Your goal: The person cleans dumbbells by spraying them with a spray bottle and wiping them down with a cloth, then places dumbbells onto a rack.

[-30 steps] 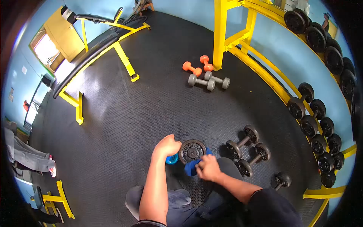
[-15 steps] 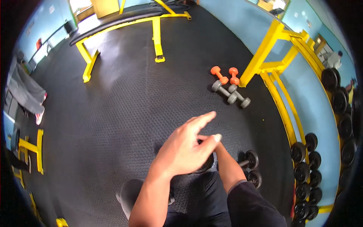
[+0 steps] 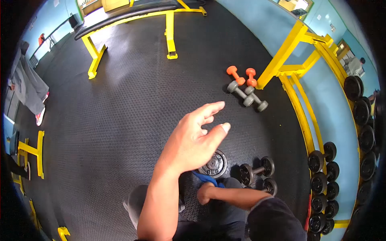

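My left hand (image 3: 192, 140) is raised in the middle of the view, with its fingers apart and nothing between them. Below it lies a dark round weight plate (image 3: 215, 164) with raised "KG" lettering, partly hidden by that hand. My right hand (image 3: 205, 193) is low in front of my legs, closed on a blue cloth (image 3: 210, 179). The cloth touches or nearly touches the plate's lower edge. Just right of the plate, a black dumbbell (image 3: 259, 170) rests on the floor, and a second one (image 3: 270, 186) is partly covered by my right arm.
Orange dumbbells (image 3: 235, 75) and grey dumbbells (image 3: 240, 94) lie ahead on the black rubber floor (image 3: 120, 120). A yellow rack (image 3: 299, 108) with several dumbbells stands at right. A yellow-framed bench (image 3: 170, 36) is at the back. A person in grey trousers (image 3: 30, 86) stands at far left.
My right hand has moved down and left, out from behind my left hand, bringing the blue cloth into view. My left hand has risen slightly with its fingers still apart, uncovering more of the plate.
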A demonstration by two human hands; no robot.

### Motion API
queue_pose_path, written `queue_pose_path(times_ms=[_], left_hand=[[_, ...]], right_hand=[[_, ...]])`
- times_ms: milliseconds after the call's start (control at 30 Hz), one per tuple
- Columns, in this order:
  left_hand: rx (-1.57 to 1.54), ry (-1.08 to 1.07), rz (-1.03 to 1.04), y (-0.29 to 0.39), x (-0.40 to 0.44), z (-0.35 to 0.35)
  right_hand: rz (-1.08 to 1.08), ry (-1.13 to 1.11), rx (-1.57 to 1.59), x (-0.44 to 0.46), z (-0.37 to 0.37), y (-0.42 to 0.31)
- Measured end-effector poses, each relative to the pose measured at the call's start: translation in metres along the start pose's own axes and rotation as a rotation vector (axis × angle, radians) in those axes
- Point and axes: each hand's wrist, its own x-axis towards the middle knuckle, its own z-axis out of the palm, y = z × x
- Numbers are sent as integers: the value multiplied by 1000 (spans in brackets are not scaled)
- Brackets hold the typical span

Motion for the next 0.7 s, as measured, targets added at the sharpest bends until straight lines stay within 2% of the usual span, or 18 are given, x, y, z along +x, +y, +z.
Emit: queue_pose_path(times_ms=[33, 100, 167, 233, 267, 300, 333, 367, 400, 467, 500, 567, 600, 633, 700], left_hand=[[0, -26, 6, -5, 1, 0], [-15, -57, 16, -17, 6, 4], [42, -59, -53, -41, 17, 8], [205, -58, -147, -112, 33, 19], [463, -140, -201, -136, 27, 23], [721, -223, -254, -156, 16, 27], [867, -489, -500, -169, 7, 31], [1156, -643, -566, -240, -33, 34], [1199, -794, -675, -252, -47, 33], [1282, -893, -568, -269, -76, 39], [1312, -978, -513, -281, -86, 46], [1306, -908, -471, -301, -101, 68], [1327, -889, -543, -286, -101, 80], [1327, -923, -546, -289, -103, 86], [1420, -716, -647, -299, -102, 100]], right_hand=[[15, -40, -100, -7, 1, -1], [94, 236, 274, -84, -23, -16], [256, 666, 476, -122, -24, -17], [372, 1170, 695, -128, -21, -15], [396, 1356, 802, -118, -18, -8], [403, 1368, 746, -102, -17, 9], [442, 1464, 602, -88, -18, 19], [464, 1548, 480, -69, -19, 19], [457, 1544, 504, -57, -22, 17], [711, 1561, 83, -37, -22, 17], [720, 1536, 112, -34, -22, 16], [749, 1638, 365, -32, -28, 20], [731, 1589, 485, -33, -29, 24], [748, 1573, 512, -31, -26, 27], [690, 1648, 498, -25, -23, 36]])
